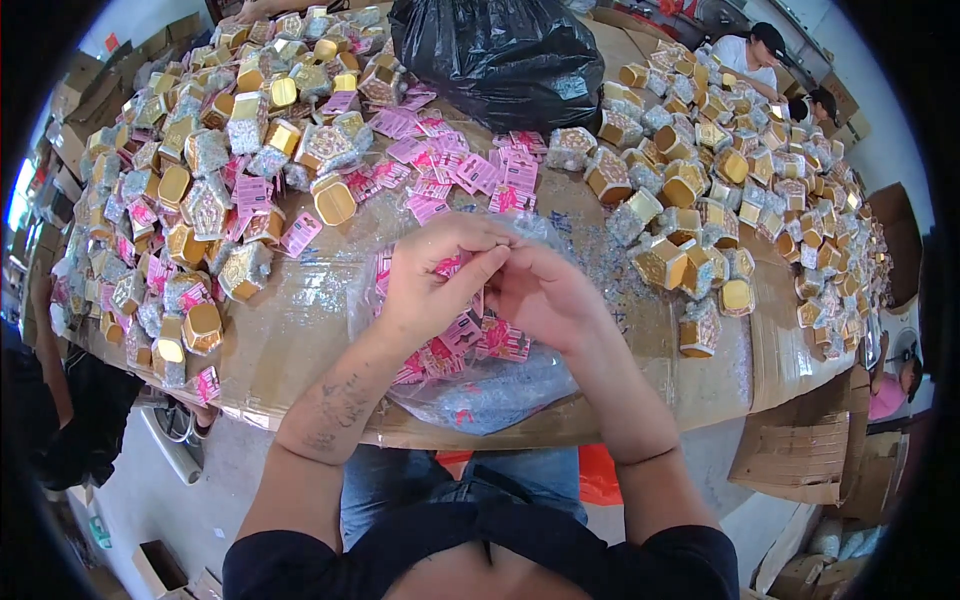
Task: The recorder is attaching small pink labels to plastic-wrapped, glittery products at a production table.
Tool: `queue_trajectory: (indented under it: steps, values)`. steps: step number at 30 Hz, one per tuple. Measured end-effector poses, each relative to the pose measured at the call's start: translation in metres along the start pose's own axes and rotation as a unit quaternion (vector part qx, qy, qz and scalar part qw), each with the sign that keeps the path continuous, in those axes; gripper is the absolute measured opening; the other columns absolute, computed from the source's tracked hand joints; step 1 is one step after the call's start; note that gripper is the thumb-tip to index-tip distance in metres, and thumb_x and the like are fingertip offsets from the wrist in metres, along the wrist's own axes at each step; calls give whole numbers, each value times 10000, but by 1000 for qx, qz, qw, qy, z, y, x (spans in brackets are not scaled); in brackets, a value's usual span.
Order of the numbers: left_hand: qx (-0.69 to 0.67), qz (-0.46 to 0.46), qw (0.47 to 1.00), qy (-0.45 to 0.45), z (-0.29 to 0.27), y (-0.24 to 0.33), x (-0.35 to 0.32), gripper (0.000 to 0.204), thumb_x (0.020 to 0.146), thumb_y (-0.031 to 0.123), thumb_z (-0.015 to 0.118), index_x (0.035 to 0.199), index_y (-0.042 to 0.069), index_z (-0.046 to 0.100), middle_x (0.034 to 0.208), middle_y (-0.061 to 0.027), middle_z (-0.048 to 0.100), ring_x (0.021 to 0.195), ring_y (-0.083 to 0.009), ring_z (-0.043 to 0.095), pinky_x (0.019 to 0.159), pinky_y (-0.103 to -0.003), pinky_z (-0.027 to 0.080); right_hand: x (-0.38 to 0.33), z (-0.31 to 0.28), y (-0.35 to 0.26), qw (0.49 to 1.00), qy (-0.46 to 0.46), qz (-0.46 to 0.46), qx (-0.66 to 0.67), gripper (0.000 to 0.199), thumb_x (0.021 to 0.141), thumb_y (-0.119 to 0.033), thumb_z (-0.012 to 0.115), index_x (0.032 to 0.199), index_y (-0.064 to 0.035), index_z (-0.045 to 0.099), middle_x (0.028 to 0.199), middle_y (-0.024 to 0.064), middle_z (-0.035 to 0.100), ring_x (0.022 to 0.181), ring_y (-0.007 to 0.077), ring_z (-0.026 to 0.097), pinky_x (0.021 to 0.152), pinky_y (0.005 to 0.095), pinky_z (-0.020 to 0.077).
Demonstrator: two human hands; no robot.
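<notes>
Over the middle of the table's front part, my left hand (428, 280) and my right hand (553, 298) meet at the fingertips. Both are closed in a pinch; whatever lies between them is too small or hidden to name. Beneath them is a clear plastic bag (480, 400) with several pink printed cards (432, 362) in or on it. Just beyond my hands, more pink cards (478, 174) are scattered loose. To the left and right are piles of glittery, house-shaped pieces with gold bases, such as this gold-based piece (334, 200) near my left hand.
A full black plastic bag (500, 55) stands at the far middle of the cardboard-covered table (290, 350). The right-hand pile of gold-based pieces (686, 182) spreads far back. Other people, including one in a dark cap (768, 40), sit around the table. Cardboard boxes (795, 455) stand on the right.
</notes>
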State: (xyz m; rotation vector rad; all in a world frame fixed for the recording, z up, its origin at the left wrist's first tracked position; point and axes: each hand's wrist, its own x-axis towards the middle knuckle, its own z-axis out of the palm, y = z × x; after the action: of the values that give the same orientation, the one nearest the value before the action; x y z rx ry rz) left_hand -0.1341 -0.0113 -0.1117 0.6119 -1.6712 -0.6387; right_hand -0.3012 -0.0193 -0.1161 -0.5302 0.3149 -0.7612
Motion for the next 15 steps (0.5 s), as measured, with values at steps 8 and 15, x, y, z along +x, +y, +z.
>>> queue_trajectory:
  steps: [8,15]
  values:
    - [-120,-126,983,58,3,-4,-2,66,910,51,619,926,-13,629,832,-29,621,815,-98,588,727,-248,471,0,8,-3,912,112,-200,-339,167,925,-91,591,1077,-27,617,926,-1,607,825,86,559,732,229,439]
    - [-86,-176,981,-12,-7,-10,0,42,901,40,605,904,2,623,833,-38,645,723,-64,565,645,-220,441,-2,14,-13,685,171,-314,-635,157,880,-47,616,1036,-52,631,897,80,632,819,156,614,712,294,479]
